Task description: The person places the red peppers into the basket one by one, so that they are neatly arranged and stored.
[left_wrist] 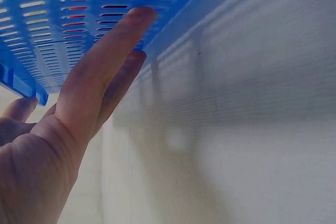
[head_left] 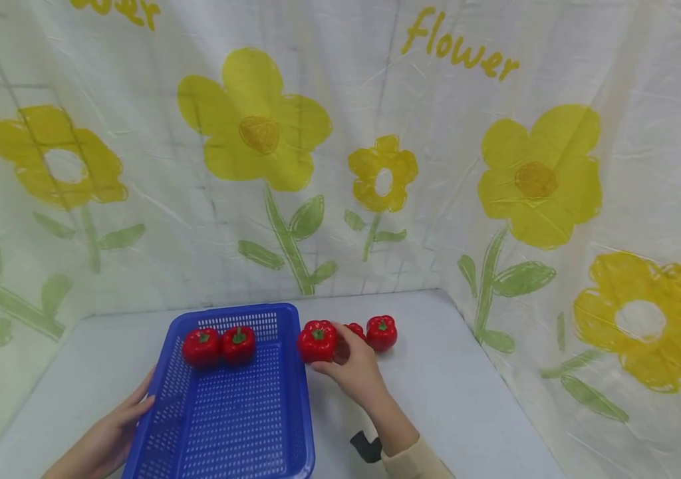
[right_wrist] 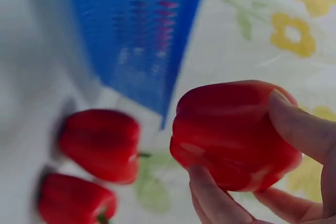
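Note:
A red bell pepper (head_left: 316,341) with a green stem is gripped between the thumb and fingers of my right hand (head_left: 357,370). It is held up beside the right rim of a blue plastic basket (head_left: 301,399). My left hand (head_left: 114,431) holds the basket by its left side. In the left wrist view, the fingers (left_wrist: 86,90) lie along the slotted underside and the thumb is at the rim. Two red bell peppers, one on the left (head_left: 201,348) and one on the right (head_left: 238,344), sit side by side at the basket's far end.
Two more red bell peppers rest on the white table (head_left: 448,399) behind my right hand: one partly hidden (head_left: 356,329), the other (head_left: 382,334) in full view. A white curtain (head_left: 424,100) with painted yellow flowers hangs along the table's far edge and sides.

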A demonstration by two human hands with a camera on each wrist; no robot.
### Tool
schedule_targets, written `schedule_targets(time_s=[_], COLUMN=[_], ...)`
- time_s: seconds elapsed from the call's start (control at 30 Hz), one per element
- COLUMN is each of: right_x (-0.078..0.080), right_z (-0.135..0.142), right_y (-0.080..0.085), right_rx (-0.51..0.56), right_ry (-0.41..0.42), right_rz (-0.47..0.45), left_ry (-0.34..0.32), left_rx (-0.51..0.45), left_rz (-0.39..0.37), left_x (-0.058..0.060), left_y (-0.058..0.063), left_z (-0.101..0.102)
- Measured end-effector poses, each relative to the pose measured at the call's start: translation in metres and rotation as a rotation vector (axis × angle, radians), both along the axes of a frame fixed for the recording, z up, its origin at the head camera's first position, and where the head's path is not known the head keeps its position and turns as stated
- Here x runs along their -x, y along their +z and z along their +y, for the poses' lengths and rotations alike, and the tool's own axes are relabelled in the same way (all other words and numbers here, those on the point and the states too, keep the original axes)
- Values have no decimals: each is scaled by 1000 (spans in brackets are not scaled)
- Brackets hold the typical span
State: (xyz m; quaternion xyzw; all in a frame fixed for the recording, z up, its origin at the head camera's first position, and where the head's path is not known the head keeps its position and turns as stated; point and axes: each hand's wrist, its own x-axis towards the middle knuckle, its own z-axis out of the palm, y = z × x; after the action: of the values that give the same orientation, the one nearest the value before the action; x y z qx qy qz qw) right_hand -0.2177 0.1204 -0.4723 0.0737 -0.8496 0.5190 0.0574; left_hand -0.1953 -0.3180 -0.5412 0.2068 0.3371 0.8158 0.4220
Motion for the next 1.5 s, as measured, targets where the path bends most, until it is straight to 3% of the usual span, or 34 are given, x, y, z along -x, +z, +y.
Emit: schedule_targets(time_s=[0.27, 0.4, 0.53, 0.63, 1.1, 1.3, 1.5], right_x=[17, 24, 31, 32, 32, 33, 28], right_z=[-47, -71, -101, -127, -215, -230, -228], right_y=[20, 24, 24, 19, -26, -34, -30], right_rx=[-58, -62, -73, -136, -395, -465, -474], right_ry=[107, 160, 177, 174, 129, 100, 105], right_rz=[-62, -99, -150, -173, -200, -179, -187], left_ry=[-22, -32, -32, -18, -5, 0, -3], left_rx=[-38, -32, -25, -21, 15, 32, 53], left_rz=[31, -12, 2, 31, -10, -35, -24], left_x=[1, 1, 3, 3, 2, 3, 3], left_y=[-1, 0, 0, 0, -5, -6, -4], left_z=[-1, -1, -1, 0, -3, -6, -5])
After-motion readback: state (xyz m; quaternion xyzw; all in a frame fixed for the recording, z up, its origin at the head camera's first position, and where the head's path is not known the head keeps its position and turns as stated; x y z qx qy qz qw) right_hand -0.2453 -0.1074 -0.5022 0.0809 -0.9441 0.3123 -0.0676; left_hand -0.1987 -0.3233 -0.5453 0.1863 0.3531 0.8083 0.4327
